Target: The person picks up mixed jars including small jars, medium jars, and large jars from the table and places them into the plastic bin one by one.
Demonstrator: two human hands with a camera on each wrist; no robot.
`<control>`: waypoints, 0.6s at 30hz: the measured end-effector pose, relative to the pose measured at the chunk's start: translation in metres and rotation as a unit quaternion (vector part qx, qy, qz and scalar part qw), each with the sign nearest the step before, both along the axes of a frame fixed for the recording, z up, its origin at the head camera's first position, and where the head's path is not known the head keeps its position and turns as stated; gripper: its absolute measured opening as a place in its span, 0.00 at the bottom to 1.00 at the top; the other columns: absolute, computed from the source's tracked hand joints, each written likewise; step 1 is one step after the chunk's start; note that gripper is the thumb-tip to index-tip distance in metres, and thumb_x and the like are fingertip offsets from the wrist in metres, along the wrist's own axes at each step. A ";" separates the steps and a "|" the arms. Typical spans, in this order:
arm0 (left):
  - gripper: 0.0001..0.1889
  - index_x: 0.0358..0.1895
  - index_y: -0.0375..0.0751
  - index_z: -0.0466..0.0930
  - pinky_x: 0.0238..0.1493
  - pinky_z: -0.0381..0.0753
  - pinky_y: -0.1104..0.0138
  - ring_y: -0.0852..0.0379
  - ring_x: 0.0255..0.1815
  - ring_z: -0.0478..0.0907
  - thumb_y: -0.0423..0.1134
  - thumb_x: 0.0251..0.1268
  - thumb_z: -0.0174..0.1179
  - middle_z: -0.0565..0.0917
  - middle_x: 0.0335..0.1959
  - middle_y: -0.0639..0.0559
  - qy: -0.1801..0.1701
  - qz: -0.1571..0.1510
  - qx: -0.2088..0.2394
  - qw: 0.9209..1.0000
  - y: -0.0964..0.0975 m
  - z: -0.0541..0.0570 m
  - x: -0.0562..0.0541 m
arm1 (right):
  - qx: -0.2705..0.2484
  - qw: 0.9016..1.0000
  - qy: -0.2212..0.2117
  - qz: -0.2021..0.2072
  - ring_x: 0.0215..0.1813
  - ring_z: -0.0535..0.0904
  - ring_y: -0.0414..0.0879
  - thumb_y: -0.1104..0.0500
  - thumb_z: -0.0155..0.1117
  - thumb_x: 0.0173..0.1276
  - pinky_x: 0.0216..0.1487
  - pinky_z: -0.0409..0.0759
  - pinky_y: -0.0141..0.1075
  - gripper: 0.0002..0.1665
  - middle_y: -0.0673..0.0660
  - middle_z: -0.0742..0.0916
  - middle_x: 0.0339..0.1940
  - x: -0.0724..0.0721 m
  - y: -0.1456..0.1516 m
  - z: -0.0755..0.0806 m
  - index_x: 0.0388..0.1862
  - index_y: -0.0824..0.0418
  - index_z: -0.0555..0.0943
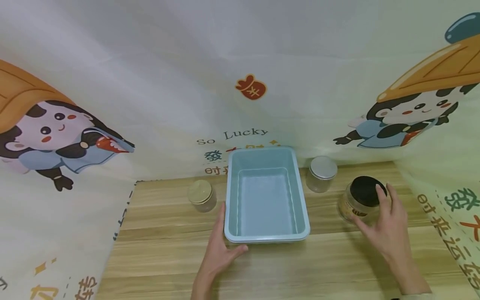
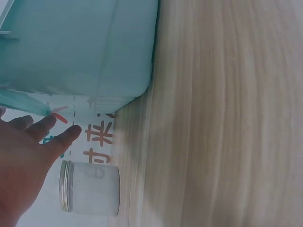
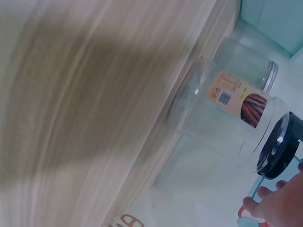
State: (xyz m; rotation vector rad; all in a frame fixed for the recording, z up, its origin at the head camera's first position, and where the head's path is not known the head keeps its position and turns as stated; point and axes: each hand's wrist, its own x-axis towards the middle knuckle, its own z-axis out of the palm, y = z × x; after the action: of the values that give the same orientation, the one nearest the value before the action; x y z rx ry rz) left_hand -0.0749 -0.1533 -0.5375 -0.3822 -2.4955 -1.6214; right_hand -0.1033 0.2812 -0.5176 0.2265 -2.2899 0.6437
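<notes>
A light blue plastic basin (image 1: 267, 238) is in the middle of the head view, with nothing inside it. My left hand (image 1: 220, 250) is at its front left corner, fingers extended along the side and thumb before the front rim; whether it touches is unclear. In the left wrist view those fingers (image 2: 61, 142) are spread beside the basin (image 2: 80, 52). On the right, a clear jar (image 1: 350, 208) with a black lid and a printed label stands upright. My right hand (image 1: 390, 229) is around its right side, fingers spread near the lid (image 3: 281, 146); contact cannot be made out.
A small clear jar with a gold lid (image 1: 201, 193) stands left of the basin. Another with a silver lid (image 1: 322, 168) stands between the basin and the black-lidded jar. Behind the wooden tabletop (image 1: 157, 250) hangs a printed cloth (image 1: 168, 104), which also covers both sides.
</notes>
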 end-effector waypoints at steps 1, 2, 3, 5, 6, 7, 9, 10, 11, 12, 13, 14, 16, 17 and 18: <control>0.67 0.81 0.55 0.38 0.73 0.48 0.44 0.44 0.79 0.48 0.73 0.40 0.70 0.48 0.81 0.44 -0.001 0.000 0.007 1.000 0.000 0.001 0.000 | -0.002 1.000 -0.003 -0.001 0.61 0.67 0.80 0.18 0.52 0.57 0.51 0.62 0.74 0.62 0.76 0.67 0.70 -0.002 0.001 0.000 0.72 0.66 0.66; 0.67 0.81 0.56 0.39 0.73 0.47 0.45 0.44 0.79 0.48 0.72 0.40 0.70 0.49 0.81 0.45 -0.004 0.001 0.013 1.000 0.001 0.001 -0.001 | -0.007 1.000 -0.006 -0.001 0.61 0.67 0.80 0.18 0.52 0.57 0.50 0.63 0.74 0.62 0.76 0.67 0.70 -0.004 0.002 0.000 0.71 0.67 0.66; 0.67 0.81 0.55 0.39 0.73 0.47 0.45 0.44 0.79 0.48 0.72 0.40 0.71 0.49 0.81 0.46 -0.003 0.002 0.017 1.000 0.001 0.002 -0.001 | -0.012 1.000 -0.010 0.000 0.60 0.67 0.80 0.19 0.52 0.57 0.50 0.63 0.74 0.62 0.76 0.67 0.70 -0.006 0.002 0.001 0.71 0.67 0.66; 0.67 0.81 0.55 0.40 0.73 0.48 0.46 0.45 0.78 0.49 0.69 0.40 0.74 0.50 0.81 0.48 -0.007 0.002 0.024 1.000 0.003 0.003 -0.001 | -0.022 1.000 -0.019 0.002 0.61 0.66 0.81 0.19 0.53 0.56 0.52 0.63 0.74 0.63 0.77 0.66 0.70 -0.008 0.004 0.001 0.71 0.68 0.65; 0.67 0.81 0.55 0.40 0.73 0.48 0.46 0.45 0.78 0.50 0.65 0.40 0.75 0.50 0.81 0.49 -0.008 0.001 0.028 1.000 0.004 0.004 -0.002 | -0.027 0.999 -0.023 0.002 0.62 0.65 0.81 0.19 0.54 0.56 0.53 0.63 0.73 0.63 0.77 0.66 0.70 -0.009 0.005 0.001 0.71 0.69 0.65; 0.67 0.81 0.53 0.40 0.73 0.48 0.46 0.45 0.78 0.50 0.62 0.40 0.77 0.50 0.80 0.49 -0.007 -0.001 0.033 0.999 0.004 0.004 -0.003 | -0.034 0.999 -0.028 0.004 0.62 0.64 0.81 0.19 0.54 0.56 0.55 0.63 0.73 0.63 0.78 0.66 0.70 -0.010 0.007 0.001 0.71 0.69 0.65; 0.66 0.81 0.52 0.41 0.73 0.49 0.46 0.45 0.78 0.51 0.56 0.41 0.79 0.51 0.80 0.49 -0.006 -0.003 0.037 0.999 0.005 0.004 -0.004 | -0.050 0.998 -0.038 0.009 0.65 0.62 0.79 0.19 0.55 0.55 0.59 0.61 0.71 0.66 0.78 0.65 0.71 -0.010 0.009 0.001 0.72 0.70 0.64; 0.66 0.81 0.53 0.41 0.73 0.49 0.46 0.46 0.78 0.52 0.57 0.41 0.78 0.51 0.80 0.50 -0.006 -0.004 0.037 0.999 0.006 0.004 -0.005 | -0.056 0.998 -0.041 0.010 0.66 0.62 0.79 0.19 0.56 0.54 0.61 0.60 0.70 0.66 0.78 0.65 0.71 -0.010 0.010 0.001 0.72 0.71 0.63; 0.66 0.81 0.53 0.41 0.73 0.50 0.45 0.45 0.78 0.52 0.58 0.41 0.78 0.52 0.80 0.49 -0.004 -0.002 0.036 0.999 0.006 0.004 -0.005 | -0.063 0.997 -0.046 0.011 0.67 0.61 0.78 0.18 0.56 0.53 0.63 0.60 0.69 0.68 0.77 0.65 0.71 -0.010 0.010 0.001 0.73 0.71 0.63; 0.66 0.81 0.52 0.41 0.72 0.51 0.45 0.44 0.77 0.53 0.61 0.42 0.77 0.52 0.80 0.48 -0.001 -0.001 0.036 0.999 0.006 0.003 -0.006 | -0.067 0.997 -0.049 0.012 0.68 0.61 0.77 0.18 0.56 0.53 0.64 0.59 0.68 0.68 0.77 0.65 0.71 -0.011 0.011 0.000 0.73 0.71 0.62; 0.65 0.81 0.53 0.42 0.72 0.51 0.44 0.44 0.77 0.54 0.64 0.42 0.75 0.53 0.80 0.48 0.001 0.001 0.034 0.999 0.006 0.003 -0.007 | -0.070 0.996 -0.052 0.013 0.68 0.60 0.76 0.18 0.56 0.52 0.65 0.59 0.66 0.69 0.77 0.65 0.71 -0.011 0.011 0.000 0.74 0.71 0.61; 0.65 0.81 0.53 0.42 0.71 0.52 0.44 0.43 0.77 0.55 0.67 0.42 0.74 0.54 0.79 0.47 0.003 0.003 0.034 0.999 0.006 0.003 -0.007 | -0.074 0.996 -0.056 0.014 0.69 0.60 0.76 0.18 0.56 0.52 0.66 0.58 0.65 0.69 0.77 0.65 0.71 -0.011 0.011 -0.001 0.74 0.70 0.61; 0.64 0.81 0.52 0.44 0.71 0.54 0.43 0.43 0.76 0.56 0.69 0.43 0.72 0.55 0.79 0.45 0.005 0.007 0.033 0.999 0.006 0.004 -0.008 | -0.084 0.994 -0.065 0.016 0.69 0.60 0.75 0.19 0.59 0.52 0.67 0.58 0.64 0.69 0.77 0.65 0.71 -0.013 0.011 -0.002 0.75 0.69 0.60; 0.64 0.81 0.51 0.45 0.70 0.54 0.43 0.43 0.76 0.56 0.67 0.43 0.73 0.55 0.79 0.45 0.003 0.010 0.033 0.999 0.006 0.004 -0.008 | -0.089 0.993 -0.072 0.017 0.69 0.59 0.75 0.23 0.65 0.53 0.67 0.58 0.64 0.67 0.77 0.64 0.71 -0.013 0.011 -0.003 0.76 0.69 0.59; 0.64 0.81 0.50 0.45 0.70 0.55 0.43 0.43 0.75 0.57 0.65 0.43 0.74 0.56 0.79 0.45 0.001 0.011 0.034 0.999 0.006 0.005 -0.008 | -0.095 0.992 -0.079 0.017 0.69 0.59 0.75 0.29 0.71 0.53 0.67 0.58 0.64 0.66 0.77 0.64 0.71 -0.013 0.010 -0.003 0.76 0.68 0.58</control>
State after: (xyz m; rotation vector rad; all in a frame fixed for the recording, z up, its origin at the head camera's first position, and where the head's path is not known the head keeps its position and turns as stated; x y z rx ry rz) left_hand -0.0829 -0.1476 -0.5330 -0.3463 -2.4263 -1.6904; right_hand -0.1166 0.2915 -0.5209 0.1275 -2.3590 0.9204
